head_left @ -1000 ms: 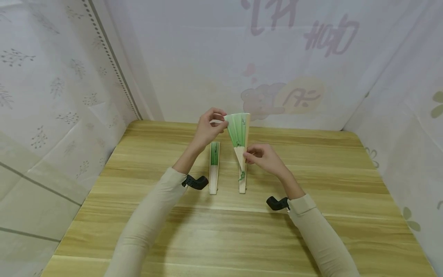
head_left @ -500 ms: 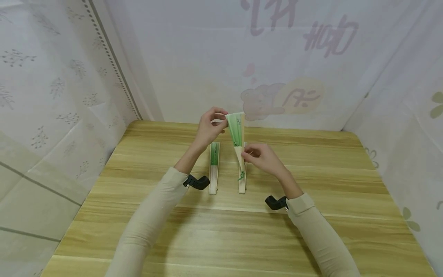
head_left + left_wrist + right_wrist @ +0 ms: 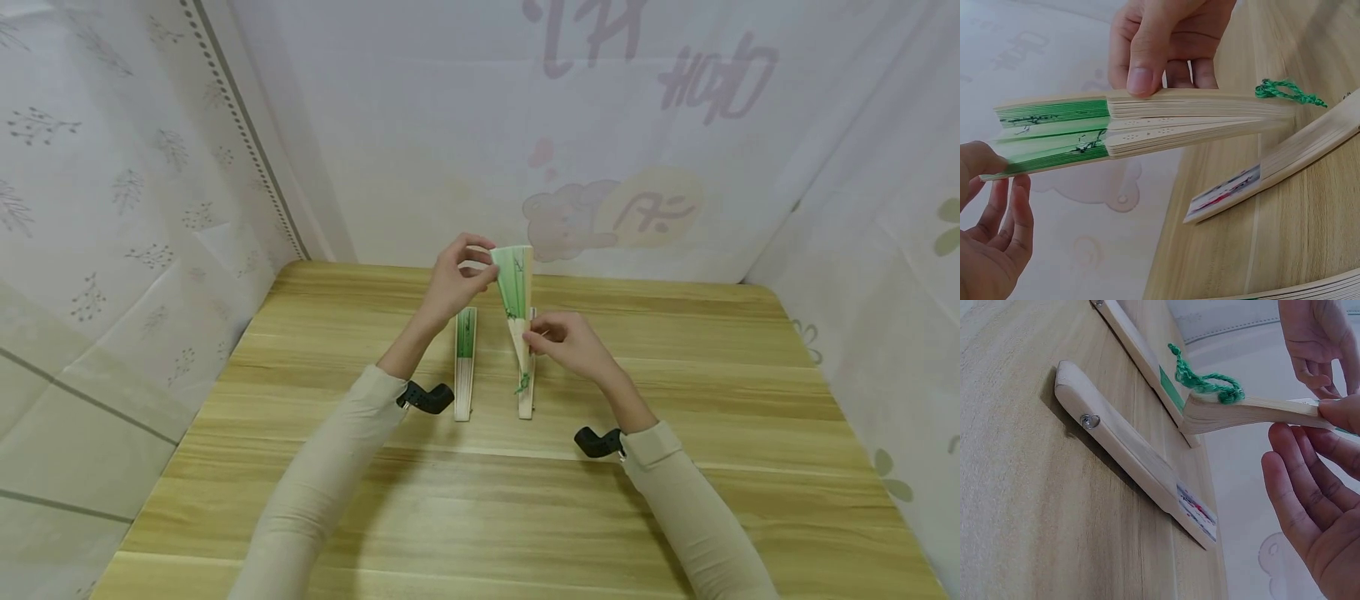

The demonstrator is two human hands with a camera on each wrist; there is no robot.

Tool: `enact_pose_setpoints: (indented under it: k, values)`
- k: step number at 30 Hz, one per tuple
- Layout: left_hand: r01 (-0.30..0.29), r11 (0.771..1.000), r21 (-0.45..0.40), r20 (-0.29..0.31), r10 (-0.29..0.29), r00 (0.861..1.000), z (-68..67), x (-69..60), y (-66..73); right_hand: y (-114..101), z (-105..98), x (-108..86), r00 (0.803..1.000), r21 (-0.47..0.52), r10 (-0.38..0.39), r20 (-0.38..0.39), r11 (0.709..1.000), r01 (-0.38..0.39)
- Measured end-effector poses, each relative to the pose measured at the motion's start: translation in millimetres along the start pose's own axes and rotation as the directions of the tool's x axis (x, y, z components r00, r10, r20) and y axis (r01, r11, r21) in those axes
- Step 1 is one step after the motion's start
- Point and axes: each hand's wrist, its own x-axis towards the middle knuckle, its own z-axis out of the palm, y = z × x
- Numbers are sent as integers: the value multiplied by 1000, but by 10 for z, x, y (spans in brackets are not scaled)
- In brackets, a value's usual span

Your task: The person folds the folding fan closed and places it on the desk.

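Observation:
A partly spread green folding fan [image 3: 513,283] is held above the table, its wooden ribs narrowing to a green cord loop [image 3: 522,382] at the lower end. My left hand [image 3: 459,273] pinches the fan's upper left edge between thumb and fingers. Lower down, my right hand [image 3: 573,340] pinches the pale ribs from the right side. In the left wrist view the fan [image 3: 1110,125] has two thick folded stacks with a small gap of green leaf between them. Beneath it lies a closed folding fan [image 3: 1129,447] with a white and red print, mostly covered in the head view.
Another closed folding fan [image 3: 465,367] with a darker green leaf lies to the left on the wooden table [image 3: 480,517]. A white printed cloth [image 3: 420,125] hangs behind the table's far edge, with more cloth at both sides.
The fan has become slightly narrower as its right edge shifted left, and my right hand moved a little left with it. The left hand has barely moved. Both fans on the table stayed put.

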Motion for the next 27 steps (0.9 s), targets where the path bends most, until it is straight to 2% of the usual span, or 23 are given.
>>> enact_pose_setpoints:
  k: [3, 8, 16, 22, 27]
  values:
    - [-16, 1000, 8, -18, 16, 1000, 10, 6, -8, 119, 2, 9, 1000, 7, 5, -8, 1000, -5]
    - [-36, 999, 6, -34, 36, 999, 28, 11, -18, 124, 7, 3, 1000, 15, 2, -14, 1000, -2]
    - [-9, 1000, 14, -43, 9, 999, 65, 3, -16, 76, 25, 23, 1000, -8, -29, -1, 1000, 29]
    - [12, 1000, 15, 2, -13, 1000, 59, -27, -25, 117, 32, 27, 1000, 23, -21, 1, 1000, 21]
    - [-3, 1000, 9, 38, 3, 999, 56, -32, -49, 148, 32, 13, 999, 36, -42, 5, 998, 41]
